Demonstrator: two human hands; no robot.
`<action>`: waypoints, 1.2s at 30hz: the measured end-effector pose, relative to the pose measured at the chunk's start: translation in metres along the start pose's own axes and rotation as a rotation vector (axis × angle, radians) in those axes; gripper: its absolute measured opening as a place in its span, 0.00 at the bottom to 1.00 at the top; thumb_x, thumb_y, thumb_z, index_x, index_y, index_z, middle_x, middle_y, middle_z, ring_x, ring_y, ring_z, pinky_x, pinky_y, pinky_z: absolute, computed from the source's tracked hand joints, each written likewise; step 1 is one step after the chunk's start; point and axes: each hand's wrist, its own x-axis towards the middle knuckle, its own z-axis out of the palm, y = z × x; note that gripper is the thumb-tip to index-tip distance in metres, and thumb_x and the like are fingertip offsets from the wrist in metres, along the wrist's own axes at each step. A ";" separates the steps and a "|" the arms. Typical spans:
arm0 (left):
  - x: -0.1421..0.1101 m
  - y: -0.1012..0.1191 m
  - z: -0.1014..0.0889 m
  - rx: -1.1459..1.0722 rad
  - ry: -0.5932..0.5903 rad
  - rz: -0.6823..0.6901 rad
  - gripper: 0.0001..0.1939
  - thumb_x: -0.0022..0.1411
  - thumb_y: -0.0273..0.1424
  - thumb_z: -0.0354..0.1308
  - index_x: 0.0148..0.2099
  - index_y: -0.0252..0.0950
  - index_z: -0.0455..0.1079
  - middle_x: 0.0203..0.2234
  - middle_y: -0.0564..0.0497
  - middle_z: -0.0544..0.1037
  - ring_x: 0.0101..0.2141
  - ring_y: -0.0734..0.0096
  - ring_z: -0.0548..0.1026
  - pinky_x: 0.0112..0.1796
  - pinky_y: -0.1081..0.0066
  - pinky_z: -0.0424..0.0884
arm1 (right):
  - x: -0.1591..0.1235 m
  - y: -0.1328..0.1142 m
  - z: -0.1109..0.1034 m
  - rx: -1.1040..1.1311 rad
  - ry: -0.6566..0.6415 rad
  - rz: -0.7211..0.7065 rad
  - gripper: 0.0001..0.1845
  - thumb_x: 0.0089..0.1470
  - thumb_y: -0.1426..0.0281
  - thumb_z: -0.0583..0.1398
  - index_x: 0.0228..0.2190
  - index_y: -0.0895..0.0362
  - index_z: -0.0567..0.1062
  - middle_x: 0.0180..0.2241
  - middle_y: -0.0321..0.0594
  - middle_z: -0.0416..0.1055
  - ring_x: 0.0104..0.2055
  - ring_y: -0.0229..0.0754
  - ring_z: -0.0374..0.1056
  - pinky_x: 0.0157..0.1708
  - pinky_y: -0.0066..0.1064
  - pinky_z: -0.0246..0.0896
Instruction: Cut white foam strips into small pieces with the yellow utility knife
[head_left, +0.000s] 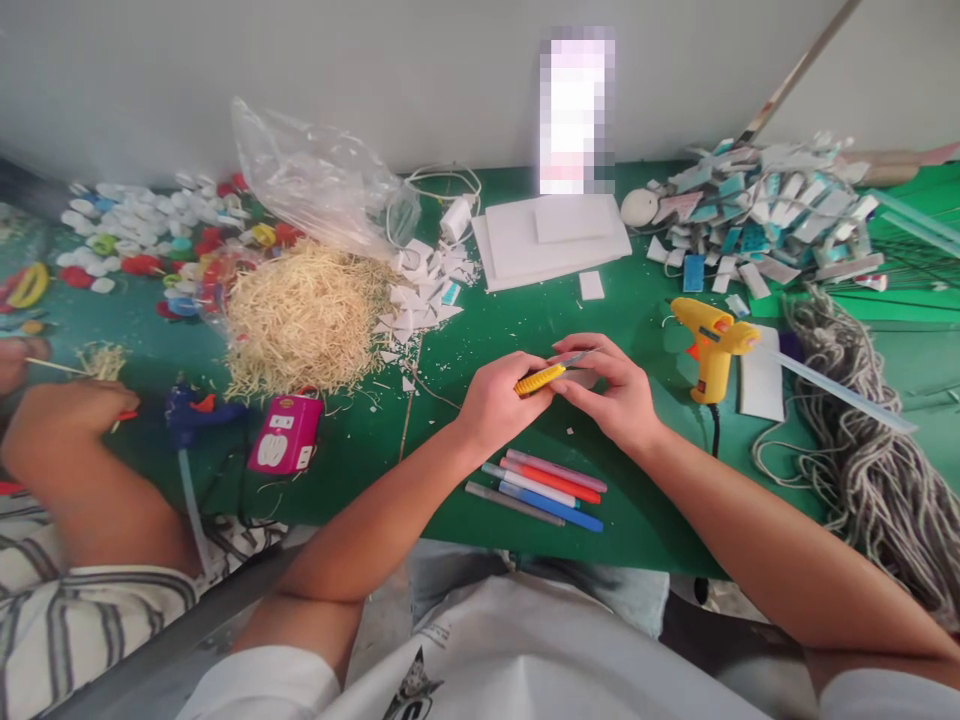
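Yellow cutter (538, 380): near the middle of the frame, lying between the left thumb and bent forefinger, its ribbed handle slanting up toward the other hand.
Blade end (582, 357): past the left fingertips and close to the right fingers; whether it touches the pale piece is hard to tell.
Pale piece (582, 379): between the right thumb and fingers, largely covered by them, so its full shape cannot be made out.
Left hand (496, 402): fingers curled in snugly, gripping the cutter.
Right hand (611, 392): thumb and fingers a little apart, pinching the pale piece.
Markers (555, 507): five, lying side by side below the hands, pink, red, white, blue and grey.
White square (592, 286): flat, just above the hands.
White sheets (551, 250): stacked at upper centre.
Yellow glue gun (709, 345): right of centre, beside a long clear stick (836, 392).
Grey yarn (862, 410): a loose hank at the right.
Offcuts (772, 210): a white and blue heap, upper right.
Straw-like shavings (307, 315): a mound left of centre, above a pink power adapter (285, 435).
Bottle caps (150, 220): mixed colours, upper left.
Co-worker's hand (71, 410): left edge, near a blue glue gun (191, 420).
Green table (360, 450): underneath all these things.
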 end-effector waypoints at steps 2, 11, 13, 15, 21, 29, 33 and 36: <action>0.000 0.000 0.000 0.009 -0.001 -0.011 0.03 0.60 0.26 0.65 0.38 0.37 0.76 0.32 0.53 0.82 0.31 0.74 0.78 0.35 0.77 0.73 | 0.000 -0.001 0.000 0.027 0.011 0.013 0.08 0.55 0.59 0.70 0.37 0.48 0.83 0.44 0.41 0.79 0.45 0.45 0.76 0.49 0.44 0.74; 0.001 -0.002 -0.001 0.037 -0.021 -0.027 0.05 0.59 0.27 0.67 0.38 0.37 0.76 0.30 0.54 0.81 0.30 0.74 0.77 0.33 0.77 0.72 | 0.001 -0.004 0.004 0.216 0.022 0.110 0.08 0.52 0.60 0.72 0.31 0.49 0.82 0.41 0.40 0.81 0.44 0.45 0.77 0.47 0.43 0.73; 0.001 -0.002 -0.001 0.062 -0.021 -0.012 0.04 0.60 0.29 0.67 0.37 0.37 0.75 0.29 0.54 0.80 0.29 0.74 0.77 0.32 0.77 0.70 | 0.001 -0.004 0.005 0.265 0.053 0.136 0.09 0.51 0.59 0.72 0.30 0.49 0.82 0.40 0.38 0.83 0.45 0.45 0.78 0.55 0.47 0.70; 0.001 -0.002 0.000 0.101 -0.021 0.013 0.04 0.61 0.30 0.66 0.37 0.37 0.74 0.28 0.54 0.79 0.29 0.74 0.77 0.30 0.77 0.69 | 0.000 -0.005 0.006 0.300 0.104 0.157 0.10 0.50 0.58 0.73 0.28 0.49 0.82 0.36 0.36 0.83 0.43 0.44 0.79 0.61 0.49 0.65; -0.004 0.002 0.004 0.189 0.018 0.082 0.07 0.62 0.27 0.64 0.44 0.37 0.74 0.34 0.52 0.83 0.33 0.70 0.81 0.34 0.76 0.74 | -0.002 -0.004 0.010 0.380 0.290 0.208 0.12 0.43 0.58 0.76 0.25 0.48 0.82 0.27 0.32 0.81 0.30 0.39 0.75 0.44 0.40 0.76; -0.004 -0.005 0.008 0.333 -0.089 0.133 0.21 0.62 0.27 0.62 0.58 0.35 0.71 0.45 0.45 0.84 0.40 0.61 0.83 0.43 0.66 0.79 | 0.013 -0.006 0.006 0.723 0.453 0.398 0.19 0.39 0.55 0.77 0.25 0.49 0.76 0.24 0.27 0.73 0.28 0.38 0.73 0.44 0.40 0.76; -0.005 -0.007 0.010 0.333 -0.172 0.130 0.21 0.62 0.27 0.63 0.57 0.35 0.72 0.36 0.47 0.83 0.37 0.60 0.82 0.41 0.64 0.78 | 0.015 -0.004 0.006 0.764 0.496 0.429 0.19 0.40 0.56 0.76 0.26 0.51 0.74 0.26 0.28 0.73 0.30 0.38 0.74 0.46 0.40 0.76; -0.006 -0.008 0.011 0.321 -0.198 0.131 0.19 0.62 0.24 0.62 0.56 0.37 0.74 0.32 0.50 0.81 0.35 0.63 0.81 0.41 0.66 0.76 | 0.015 -0.002 0.002 0.762 0.550 0.459 0.18 0.44 0.58 0.74 0.26 0.52 0.73 0.26 0.29 0.72 0.32 0.36 0.74 0.47 0.35 0.75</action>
